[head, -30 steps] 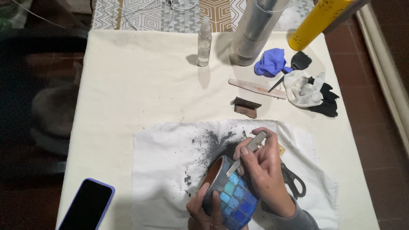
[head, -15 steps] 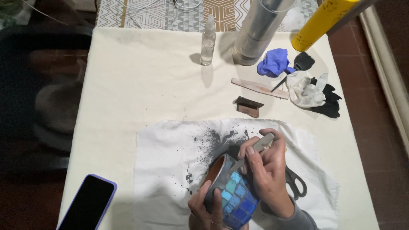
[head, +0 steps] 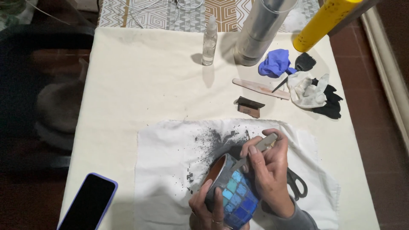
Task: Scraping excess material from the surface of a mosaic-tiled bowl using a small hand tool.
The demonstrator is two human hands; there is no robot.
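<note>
1. Hands first: my left hand sits at the bottom centre of the frame, fingers wrapped around the round pot covered in blue mosaic tiles, which lies tilted on its side with its terracotta-coloured inside facing the upper left.
2. My right hand is closed around a slim grey scraping tool, whose lower end touches the pot's rim at the top of the tiled wall.
3. Pot and both hands are over a white cloth spread across the lower middle of the counter, which is covered in cream fabric.
4. Dark grey crumbs and dust are scattered on the cloth just to the upper left of the pot.
5. Black-handled scissors lie on the cloth just right of my right wrist, partly hidden by it.
6. A black phone in a lilac case lies in the lower left, well apart from the cloth's edge.
7. Towards the top of the frame stand a small clear spray bottle and a tall grey metal cylinder, with a yellow tube leaning in from the upper right.
8. On the right side lie a crumpled blue glove, a black brush, a flat pinkish stick, a small dark brown block and a white rag over black fabric.
</note>
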